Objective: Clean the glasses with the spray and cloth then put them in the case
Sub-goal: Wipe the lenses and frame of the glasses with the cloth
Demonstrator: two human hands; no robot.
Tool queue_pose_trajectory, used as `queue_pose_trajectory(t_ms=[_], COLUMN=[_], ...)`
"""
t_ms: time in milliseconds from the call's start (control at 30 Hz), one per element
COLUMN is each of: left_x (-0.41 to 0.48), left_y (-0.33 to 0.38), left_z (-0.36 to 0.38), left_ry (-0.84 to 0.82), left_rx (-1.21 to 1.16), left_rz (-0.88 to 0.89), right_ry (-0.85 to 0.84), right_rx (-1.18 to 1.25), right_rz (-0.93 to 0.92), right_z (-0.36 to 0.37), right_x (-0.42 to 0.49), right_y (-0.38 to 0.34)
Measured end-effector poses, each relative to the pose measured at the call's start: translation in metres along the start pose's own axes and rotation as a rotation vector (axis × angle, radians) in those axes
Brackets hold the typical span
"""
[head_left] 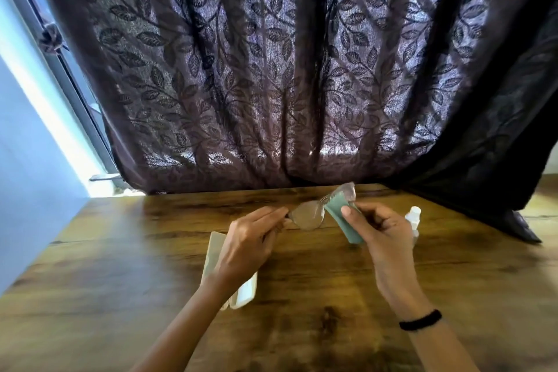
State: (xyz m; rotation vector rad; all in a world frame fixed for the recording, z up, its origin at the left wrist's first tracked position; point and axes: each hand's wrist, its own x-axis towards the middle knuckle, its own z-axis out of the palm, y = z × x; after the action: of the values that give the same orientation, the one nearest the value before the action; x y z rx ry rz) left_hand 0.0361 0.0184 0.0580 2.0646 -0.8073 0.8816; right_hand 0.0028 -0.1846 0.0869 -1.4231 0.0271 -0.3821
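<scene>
Clear-framed glasses [308, 214] are held above the wooden table [120, 266], tilted up to the right. My left hand [250, 241] pinches their left end. My right hand [377, 229] presses a teal cloth [338, 211] against the right lens, thumb on the cloth. A pale open case [216, 254] lies on the table under my left wrist, partly hidden. The white spray bottle [412, 216] stands just behind my right hand, mostly hidden.
A dark leaf-patterned curtain [287, 69] hangs along the table's far edge and drapes onto the right corner. A bright window frame [60, 69] runs along the left. A black band is on my right wrist [421, 319].
</scene>
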Motion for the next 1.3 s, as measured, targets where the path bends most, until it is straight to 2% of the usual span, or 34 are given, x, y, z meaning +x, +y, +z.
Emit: queue_pose_trajectory(t_ms=[133,200,267,500,800,1100,1300], left_x=[0.010,0.015,0.019,0.023,0.022,0.022,0.028], left_y=[0.007,0.011,0.015,0.019,0.016,0.018,0.021], left_z=[-0.002,-0.003,-0.002,-0.004,-0.001,0.003,0.000], left_ry=[0.100,0.132,0.162,0.229,0.237,0.256,0.243], left_rx=[-0.040,-0.056,-0.059,-0.023,0.018,-0.050,-0.001], left_rz=[-0.002,0.003,0.010,0.028,0.070,0.062,0.078], right_ry=[0.101,0.105,0.090,0.019,-0.200,-0.067,-0.114], right_rx=[-0.346,-0.463,-0.579,-0.712,-0.862,-0.770,-0.809], right_rz=[-0.544,-0.703,-0.779,-0.791,-0.964,-0.902,-0.949], right_z=[0.015,0.025,0.035,0.049,0.041,0.024,0.038], right_x=[0.001,0.000,-0.001,-0.010,-0.009,0.014,0.007], right_y=[-0.019,-0.022,-0.019,-0.011,-0.005,-0.015,-0.018])
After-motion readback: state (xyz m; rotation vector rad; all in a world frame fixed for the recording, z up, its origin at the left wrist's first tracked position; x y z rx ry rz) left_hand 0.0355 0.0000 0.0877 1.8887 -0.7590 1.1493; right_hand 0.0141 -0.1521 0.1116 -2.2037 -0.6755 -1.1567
